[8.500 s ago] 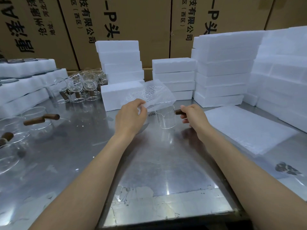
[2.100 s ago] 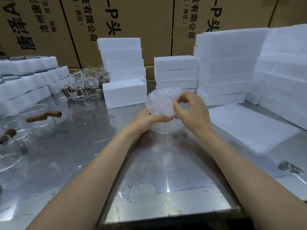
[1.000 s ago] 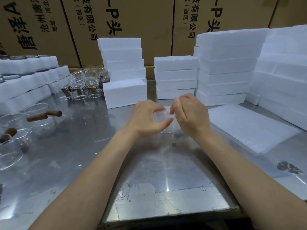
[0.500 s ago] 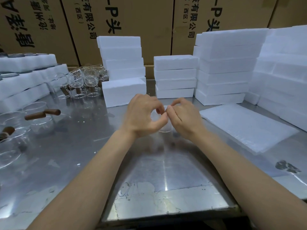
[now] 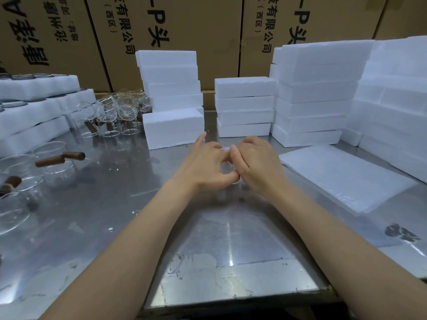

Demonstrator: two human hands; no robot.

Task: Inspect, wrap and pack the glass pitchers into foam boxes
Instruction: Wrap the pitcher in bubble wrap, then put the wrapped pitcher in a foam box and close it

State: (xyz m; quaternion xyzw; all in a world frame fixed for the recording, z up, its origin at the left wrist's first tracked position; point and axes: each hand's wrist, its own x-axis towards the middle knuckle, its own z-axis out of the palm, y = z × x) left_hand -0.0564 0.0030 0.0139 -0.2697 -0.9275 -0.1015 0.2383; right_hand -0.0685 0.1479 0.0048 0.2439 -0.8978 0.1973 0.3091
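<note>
wrapped pitcher (image 5: 227,166) mostly hidden between both hands, left-edge glassware (image 5: 10,211) cut off

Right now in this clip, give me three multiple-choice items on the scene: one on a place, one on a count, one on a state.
1. Where does the flat white stack of bubble-wrap sheets lie?
A. left of the hands
B. right of the hands
C. atop the cartons

2. How many blocks are in the short white foam box stack behind the hands?
A. two
B. four
C. seven

3. What are the left hand and right hand doing?
A. resting flat
B. closing on the bubble-wrapped glass pitcher
C. lifting a box

Key: 1 B, it lies on the steel table's right side; 2 B, four layers show; 3 B, curled fingers surround it.
</note>
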